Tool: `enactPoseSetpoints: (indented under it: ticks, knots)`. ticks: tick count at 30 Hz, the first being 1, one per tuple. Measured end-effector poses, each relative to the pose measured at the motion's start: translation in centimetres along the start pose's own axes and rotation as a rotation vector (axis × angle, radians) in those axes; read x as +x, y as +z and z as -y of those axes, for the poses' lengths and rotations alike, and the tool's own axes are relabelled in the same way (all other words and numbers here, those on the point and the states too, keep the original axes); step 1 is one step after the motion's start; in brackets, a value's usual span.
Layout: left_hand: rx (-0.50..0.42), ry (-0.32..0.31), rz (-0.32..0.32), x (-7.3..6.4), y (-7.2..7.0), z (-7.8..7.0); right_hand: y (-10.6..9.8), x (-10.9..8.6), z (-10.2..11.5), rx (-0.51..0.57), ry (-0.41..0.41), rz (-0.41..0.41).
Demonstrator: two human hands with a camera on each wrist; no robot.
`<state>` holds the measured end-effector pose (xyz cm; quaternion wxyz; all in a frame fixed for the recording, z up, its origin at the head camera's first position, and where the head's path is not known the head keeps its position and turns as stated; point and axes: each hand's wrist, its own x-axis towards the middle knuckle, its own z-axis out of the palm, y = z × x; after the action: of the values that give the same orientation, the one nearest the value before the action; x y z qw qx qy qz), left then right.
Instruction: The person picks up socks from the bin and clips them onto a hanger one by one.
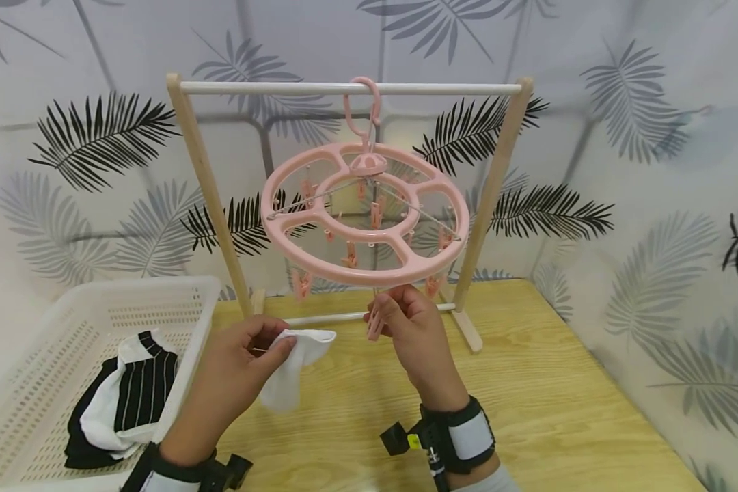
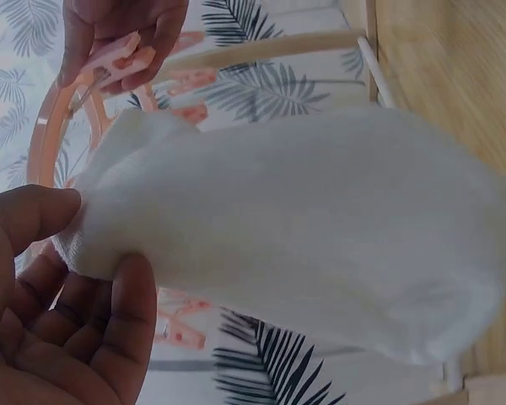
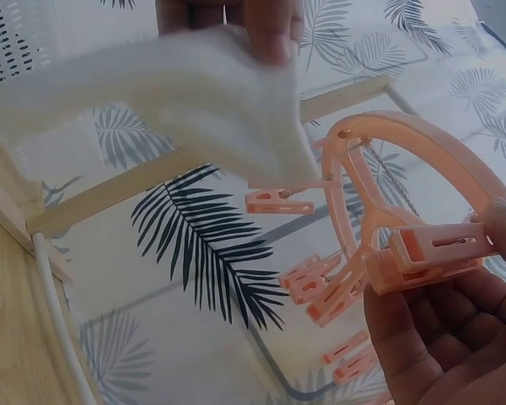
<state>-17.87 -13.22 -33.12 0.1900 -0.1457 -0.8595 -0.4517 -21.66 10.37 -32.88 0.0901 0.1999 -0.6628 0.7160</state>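
My left hand (image 1: 241, 361) pinches a white sock (image 1: 285, 379) by its cuff between thumb and fingers. The sock's foot hangs down above the table, filling most of the left wrist view. Just right of it, my right hand (image 1: 417, 333) holds a pink clothespin (image 3: 434, 253) by its finger ends, under the front rim of a round pink drying hanger (image 1: 344, 275). A small gap separates the clothespin from the sock cuff. Several other pink clothespins (image 1: 351, 255) dangle below the hanger's ring, none with cloth in it.
The hanger hooks over the white bar (image 1: 252, 89) of a wooden-legged stand (image 1: 498, 191) on the wooden table (image 1: 547, 396). At left, a white plastic basket (image 1: 27, 355) contains black, white and striped cloth items (image 1: 141, 393). A leaf-patterned curtain (image 1: 639, 205) hangs behind.
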Motion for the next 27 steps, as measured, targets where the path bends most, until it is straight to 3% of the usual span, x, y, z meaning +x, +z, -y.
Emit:
enactPoseSetpoints:
  ticks: [7,14,20,27]
  knots:
    - [-0.050,-0.089,0.048,0.6,3.3,-0.4,-0.1,0.1,0.0,0.004,-0.014,-0.009]
    - [-0.127,-0.107,0.056,0.1,5.9,-0.3,-0.2,0.1,-0.2,0.013,-0.033,-0.012]
    - [-0.195,-0.095,0.043,-0.2,7.0,-0.7,-0.3,0.2,-0.4,0.024,-0.041,-0.027]
    - [-0.246,-0.062,0.037,-0.2,7.4,-1.3,-0.3,0.3,-0.4,0.016,-0.043,-0.049]
